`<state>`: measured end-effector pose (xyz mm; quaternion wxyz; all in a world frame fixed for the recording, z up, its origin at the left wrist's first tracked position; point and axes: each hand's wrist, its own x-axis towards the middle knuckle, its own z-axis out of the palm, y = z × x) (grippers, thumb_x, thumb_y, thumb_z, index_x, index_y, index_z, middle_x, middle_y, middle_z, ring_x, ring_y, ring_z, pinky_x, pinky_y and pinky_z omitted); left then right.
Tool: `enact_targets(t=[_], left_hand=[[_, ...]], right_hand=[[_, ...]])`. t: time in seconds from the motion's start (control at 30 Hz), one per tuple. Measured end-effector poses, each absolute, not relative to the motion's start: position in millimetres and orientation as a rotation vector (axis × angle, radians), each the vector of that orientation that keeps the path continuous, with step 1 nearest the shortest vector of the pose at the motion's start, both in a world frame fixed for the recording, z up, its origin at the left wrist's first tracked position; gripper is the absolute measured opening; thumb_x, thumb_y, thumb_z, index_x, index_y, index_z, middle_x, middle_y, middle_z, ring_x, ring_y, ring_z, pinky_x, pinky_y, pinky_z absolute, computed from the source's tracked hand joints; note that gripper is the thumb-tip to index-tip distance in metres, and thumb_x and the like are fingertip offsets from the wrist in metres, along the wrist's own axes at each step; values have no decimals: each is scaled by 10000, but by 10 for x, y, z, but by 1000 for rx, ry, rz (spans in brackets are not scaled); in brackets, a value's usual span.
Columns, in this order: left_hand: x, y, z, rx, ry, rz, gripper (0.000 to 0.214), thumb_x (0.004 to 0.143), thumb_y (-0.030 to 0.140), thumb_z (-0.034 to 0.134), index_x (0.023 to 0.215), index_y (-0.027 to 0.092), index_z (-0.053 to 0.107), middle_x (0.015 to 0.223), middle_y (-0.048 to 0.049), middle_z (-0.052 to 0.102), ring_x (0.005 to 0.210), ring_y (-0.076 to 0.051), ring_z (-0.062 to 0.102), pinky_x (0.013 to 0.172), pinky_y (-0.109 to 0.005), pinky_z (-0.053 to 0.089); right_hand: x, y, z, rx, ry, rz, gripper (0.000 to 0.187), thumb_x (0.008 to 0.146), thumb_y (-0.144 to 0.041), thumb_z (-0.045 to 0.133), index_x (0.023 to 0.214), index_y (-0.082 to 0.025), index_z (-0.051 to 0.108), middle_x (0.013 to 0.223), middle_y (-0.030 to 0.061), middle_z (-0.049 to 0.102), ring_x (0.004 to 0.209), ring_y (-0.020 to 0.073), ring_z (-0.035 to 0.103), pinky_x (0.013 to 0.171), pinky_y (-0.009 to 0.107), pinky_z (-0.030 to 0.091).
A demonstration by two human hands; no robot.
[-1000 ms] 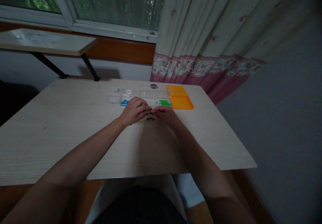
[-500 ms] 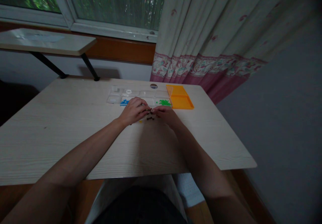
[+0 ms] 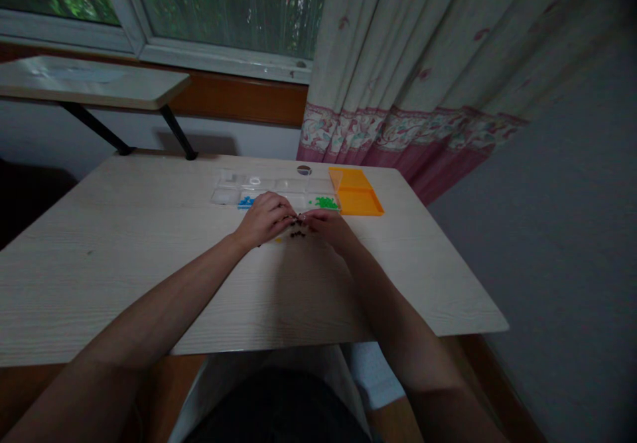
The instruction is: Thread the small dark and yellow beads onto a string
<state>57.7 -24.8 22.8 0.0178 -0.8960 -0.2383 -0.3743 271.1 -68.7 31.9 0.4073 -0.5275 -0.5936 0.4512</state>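
Observation:
My left hand [image 3: 269, 219] and my right hand [image 3: 328, 225] meet fingertip to fingertip over the desk, both closed in a pinch. What lies between the fingers is too small to name. Just below the fingertips are several small dark pieces [image 3: 297, 235] on the desk top. A small yellow piece [image 3: 279, 239] rests by my left hand. Beyond the hands stands a clear compartment box [image 3: 277, 184]. Blue pieces [image 3: 245, 201] fill one of its near compartments, and green pieces [image 3: 326, 202] another. My left hand hides part of the box's near edge.
An orange tray [image 3: 359, 191] lies right of the clear box, and a small round dark object [image 3: 304, 170] sits behind it. A raised shelf [image 3: 149, 91] on black legs stands at the back left of the desk [image 3: 149, 251]. A curtain [image 3: 378, 118] hangs behind.
The fingertips have shifted very slightly around the pinch. Both arms, the box and the tray stay where they were.

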Motion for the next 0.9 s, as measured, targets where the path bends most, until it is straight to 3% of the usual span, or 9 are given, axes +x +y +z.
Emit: enact_targets(t=[0.57,0.9], left_hand=[[492,-78,142,-2428,-1393,-1399,190,886,379,608,926,227,715,952,-50,633,993,-228,537,918,-398,409],[498,-73,112,-2467,-1410,-1331,149,863,342,629,913,230,715,958,-53,620,998,-236,518,919,-412,407]], right_hand=[[2725,-660,349,-1401,-1485,904,286,791,-447,623,861,-199,749,730,13,693,623,126,553,643,282,460],[2749,-674,260,-1539,-1879,278,148,838,-208,594,847,-189,741,866,57,708,842,178,597,842,333,468]])
